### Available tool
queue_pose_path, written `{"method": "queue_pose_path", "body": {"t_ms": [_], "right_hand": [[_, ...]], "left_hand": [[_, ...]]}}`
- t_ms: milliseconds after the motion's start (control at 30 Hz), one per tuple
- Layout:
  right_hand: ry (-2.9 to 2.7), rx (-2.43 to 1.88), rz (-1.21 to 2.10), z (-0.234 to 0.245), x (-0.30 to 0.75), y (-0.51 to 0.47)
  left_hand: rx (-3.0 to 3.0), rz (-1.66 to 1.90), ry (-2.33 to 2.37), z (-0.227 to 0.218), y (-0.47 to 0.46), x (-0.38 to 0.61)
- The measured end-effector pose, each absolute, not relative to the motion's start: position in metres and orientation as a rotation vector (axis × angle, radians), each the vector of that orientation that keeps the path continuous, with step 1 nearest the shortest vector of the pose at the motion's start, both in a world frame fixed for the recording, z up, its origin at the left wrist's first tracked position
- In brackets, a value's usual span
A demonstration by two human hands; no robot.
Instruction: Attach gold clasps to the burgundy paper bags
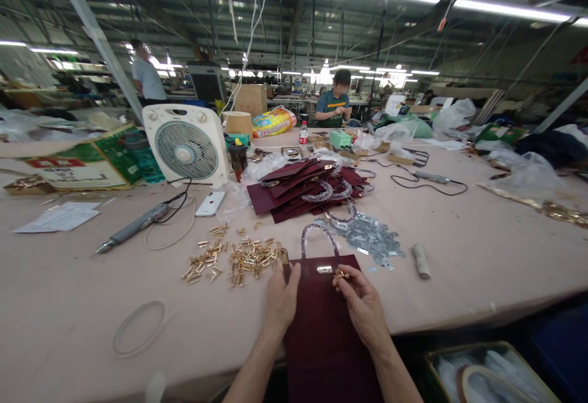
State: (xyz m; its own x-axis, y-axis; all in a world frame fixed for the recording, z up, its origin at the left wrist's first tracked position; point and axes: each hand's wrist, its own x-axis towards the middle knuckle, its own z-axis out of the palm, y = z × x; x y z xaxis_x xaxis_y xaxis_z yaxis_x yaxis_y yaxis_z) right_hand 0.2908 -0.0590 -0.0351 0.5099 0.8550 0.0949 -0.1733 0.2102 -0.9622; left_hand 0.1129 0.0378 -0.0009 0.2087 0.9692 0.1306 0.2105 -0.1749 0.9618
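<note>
A dark red bag piece (321, 323) with a wrapped handle lies at the near table edge in front of me. My left hand (281, 299) rests on its upper left corner, fingers closed on the edge. My right hand (361, 305) pinches a small gold metal fitting (340, 276) just beside the bag's metal clasp plate (324, 269). Several loose gold fittings (239, 259) are scattered on the table just left of the bag.
A stack of dark red bag pieces (303, 192) lies farther back, with silver tags (372, 237) beside it. A white fan (186, 144), a grey corded tool (133, 227), a phone (210, 203) and boxes stand left. A person sits at the far end. A bin (487, 369) stands at lower right.
</note>
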Motion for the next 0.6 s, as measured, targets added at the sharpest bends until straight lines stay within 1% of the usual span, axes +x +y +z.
{"method": "queue_pose_path", "body": {"t_ms": [167,333,467,600], "right_hand": [[-0.744,-1.118,0.802,-0.033,0.290,-0.057],[-0.759,-1.122,0.800,-0.028,0.288,-0.058],[-0.749,-1.238,0.712,-0.023,0.284,-0.060],[-0.788,-1.411,0.617,-0.016,0.276,-0.062]], "left_hand": [[1.681,1.179,1.233,-0.014,0.040,0.116],[2.015,1.329,1.092,-0.020,0.042,0.118],[2.240,1.180,0.966,-0.017,0.040,0.120],[2.310,1.034,1.008,-0.018,0.040,0.123]]}}
